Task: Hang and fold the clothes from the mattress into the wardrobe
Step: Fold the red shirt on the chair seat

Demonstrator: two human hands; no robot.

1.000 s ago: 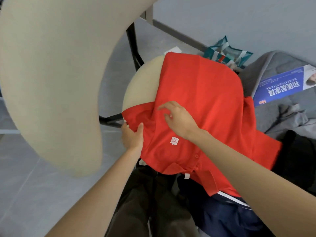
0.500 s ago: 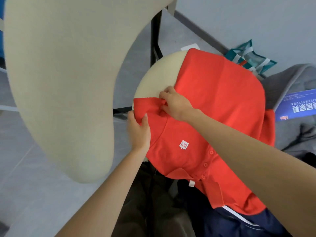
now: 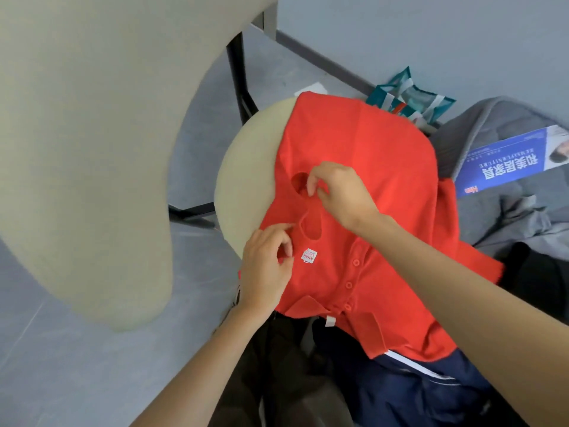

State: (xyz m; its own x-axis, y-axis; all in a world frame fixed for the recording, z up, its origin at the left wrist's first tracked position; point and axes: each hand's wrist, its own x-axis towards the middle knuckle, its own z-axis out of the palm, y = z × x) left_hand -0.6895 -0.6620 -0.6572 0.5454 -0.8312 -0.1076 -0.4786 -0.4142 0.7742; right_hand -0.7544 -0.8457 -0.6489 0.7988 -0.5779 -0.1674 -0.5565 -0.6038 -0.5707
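The red polo shirt is lying spread over the beige round seat, with its collar toward 6 o'clock. My left grip is pinching a fold of the shirt between thumb and curled fingers, just at 9 o'clock of the white label. My right grip, at 1 o'clock of the left, is closing thumb and forefinger on a raised ridge of the same fabric. A navy garment is lying under the collar. A blue booklet is resting on the grey mattress at 3 o'clock.
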